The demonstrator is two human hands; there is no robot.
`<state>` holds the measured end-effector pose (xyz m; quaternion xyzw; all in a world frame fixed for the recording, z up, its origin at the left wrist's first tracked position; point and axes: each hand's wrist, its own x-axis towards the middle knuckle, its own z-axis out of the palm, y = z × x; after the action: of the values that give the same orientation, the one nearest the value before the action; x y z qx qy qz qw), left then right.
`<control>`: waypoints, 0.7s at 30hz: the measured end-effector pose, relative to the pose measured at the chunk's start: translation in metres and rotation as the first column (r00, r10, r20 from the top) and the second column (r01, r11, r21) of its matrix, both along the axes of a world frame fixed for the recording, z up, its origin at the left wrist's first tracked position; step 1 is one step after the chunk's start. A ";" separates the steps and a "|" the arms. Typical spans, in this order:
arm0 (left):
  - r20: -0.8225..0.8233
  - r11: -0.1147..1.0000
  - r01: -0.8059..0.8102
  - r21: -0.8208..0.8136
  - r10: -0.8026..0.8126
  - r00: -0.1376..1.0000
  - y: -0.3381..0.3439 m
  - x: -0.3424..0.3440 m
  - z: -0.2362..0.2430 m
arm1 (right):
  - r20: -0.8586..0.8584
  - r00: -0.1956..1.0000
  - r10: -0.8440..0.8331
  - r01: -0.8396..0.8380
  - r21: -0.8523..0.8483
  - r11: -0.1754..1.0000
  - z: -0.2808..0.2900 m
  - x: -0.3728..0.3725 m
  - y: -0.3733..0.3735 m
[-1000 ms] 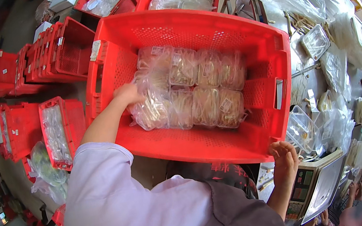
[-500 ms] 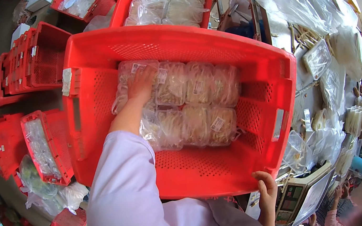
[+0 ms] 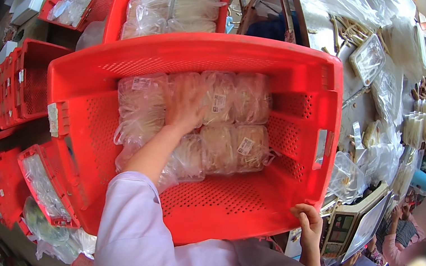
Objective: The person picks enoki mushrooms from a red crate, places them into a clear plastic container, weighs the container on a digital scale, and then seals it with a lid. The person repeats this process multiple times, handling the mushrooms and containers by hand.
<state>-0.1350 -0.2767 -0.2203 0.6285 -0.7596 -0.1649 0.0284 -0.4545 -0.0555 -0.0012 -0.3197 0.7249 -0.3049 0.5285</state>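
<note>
A large red perforated crate (image 3: 242, 219) fills the middle of the head view, with several clear plastic packs (image 3: 251, 150) of pale stringy contents in two rows, some bearing labels. My left hand (image 3: 185, 103) lies over a pack in the back row, its fingers blurred, so whether it grips is unclear. Low on the right, my right hand (image 3: 307, 222) has its fingers curled on the crate's near right corner.
Behind sits another loaded red crate (image 3: 173, 3); stacked red crates (image 3: 31, 85) line the left. A cluttered worktable (image 3: 383, 97) runs along the right with bags, trays and a boxy machine (image 3: 354, 225). Co-workers (image 3: 403, 242) work at lower right.
My left hand has moved from the packs' left end toward the middle of the back row. In the picture the crate sits lower and further left. My right hand stays at its corner.
</note>
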 end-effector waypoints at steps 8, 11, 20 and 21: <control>0.122 0.978 0.102 0.181 -0.125 0.985 -0.005 -0.037 -0.035 | -0.068 0.997 -0.021 0.021 -0.005 1.000 -0.001 0.001 0.003; 0.106 0.976 0.066 0.207 -0.089 0.990 -0.005 -0.040 -0.022 | -0.072 0.997 -0.010 0.007 -0.040 0.999 -0.002 0.002 0.003; 0.023 0.997 0.069 0.043 -0.070 0.997 -0.003 -0.059 -0.056 | -0.100 0.992 -0.074 0.067 -0.068 0.995 -0.007 0.001 0.011; -0.022 0.996 0.063 0.060 -0.062 0.998 -0.005 -0.055 -0.054 | -0.114 0.991 -0.069 0.060 -0.085 0.995 -0.007 0.002 0.008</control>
<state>-0.1897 -0.2817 -0.2739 0.6032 -0.7732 -0.1953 0.0118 -0.4527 -0.0476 -0.0084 -0.3346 0.7515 -0.3320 0.4616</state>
